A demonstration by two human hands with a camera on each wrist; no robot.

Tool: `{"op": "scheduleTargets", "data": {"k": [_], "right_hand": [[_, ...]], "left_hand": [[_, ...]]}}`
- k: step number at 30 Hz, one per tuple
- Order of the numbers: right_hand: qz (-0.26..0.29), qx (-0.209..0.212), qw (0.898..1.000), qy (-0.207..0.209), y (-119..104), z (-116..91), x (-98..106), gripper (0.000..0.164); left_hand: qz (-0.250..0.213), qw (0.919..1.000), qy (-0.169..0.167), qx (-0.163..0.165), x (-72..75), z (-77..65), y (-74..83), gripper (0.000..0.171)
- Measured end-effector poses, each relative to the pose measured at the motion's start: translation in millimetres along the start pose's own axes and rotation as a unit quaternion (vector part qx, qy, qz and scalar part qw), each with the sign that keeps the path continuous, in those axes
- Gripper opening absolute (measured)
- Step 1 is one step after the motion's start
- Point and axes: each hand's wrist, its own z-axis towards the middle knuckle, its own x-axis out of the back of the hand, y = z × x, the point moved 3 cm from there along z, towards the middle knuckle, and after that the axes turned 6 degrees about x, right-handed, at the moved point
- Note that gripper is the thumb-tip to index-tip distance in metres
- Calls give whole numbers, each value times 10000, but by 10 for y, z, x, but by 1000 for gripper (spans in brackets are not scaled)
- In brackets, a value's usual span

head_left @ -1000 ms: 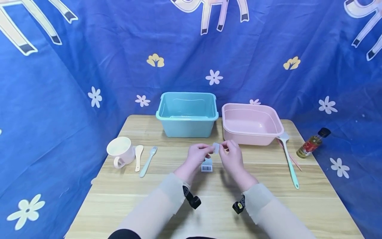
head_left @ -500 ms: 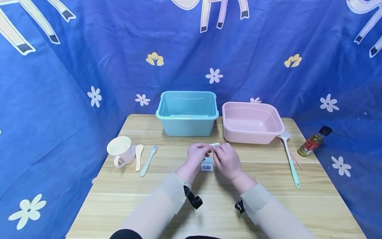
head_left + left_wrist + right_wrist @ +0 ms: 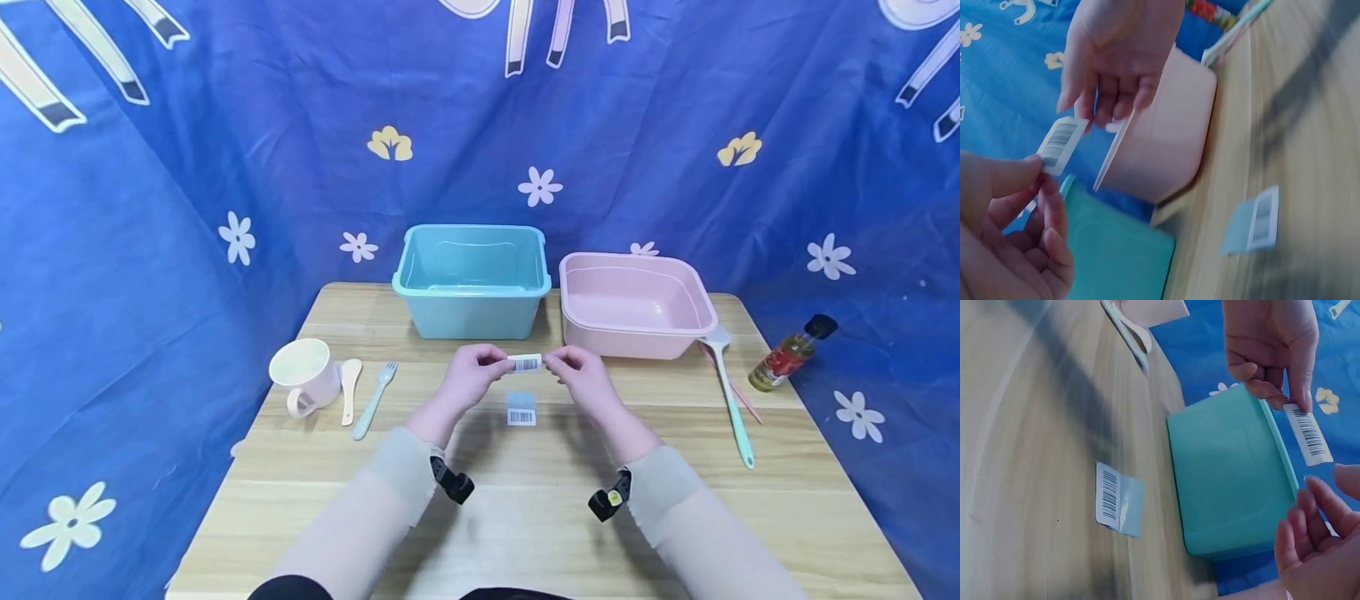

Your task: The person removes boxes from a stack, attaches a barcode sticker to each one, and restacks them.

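Note:
My left hand [image 3: 472, 379] pinches one end of a small white barcode label [image 3: 525, 363] between thumb and index finger, above the table. The barcode faces up toward me. Just off the label's other end is my right hand [image 3: 588, 383]; in the right wrist view a small gap shows between its loosely bent fingers [image 3: 1319, 509] and the label. On the table below the hands lies a second barcode label [image 3: 521, 409], joined to a pale blue, translucent piece [image 3: 1132, 506].
A teal bin [image 3: 472, 317] and a pink basin [image 3: 637, 343] stand behind the hands. To the left are a white mug [image 3: 303, 375], a spoon [image 3: 349, 392] and a fork [image 3: 373, 402]. A spatula [image 3: 731, 400], a pink stick [image 3: 744, 402] and a bottle [image 3: 787, 358] are at right.
The label has turned so its barcode shows to the head camera. My right hand has come off it, and the hands are farther apart, the left having moved left.

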Motion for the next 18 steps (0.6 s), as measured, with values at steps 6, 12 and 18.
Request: {"op": "scheduleTargets", "data": {"k": [6,12,18], "right_hand": [[101,67,9991,-404,35,26,-159,13],[95,-126,9990,-428,107,73,-368,10],[-174,-100,9995,-257,118,201,-592,11]], "left_hand": [[488,9988,-9,-13,158,13,-60,7],[522,9984,149,153,268,55,-191,7],[539,9970,515,213,364,154,-336,9]]}}
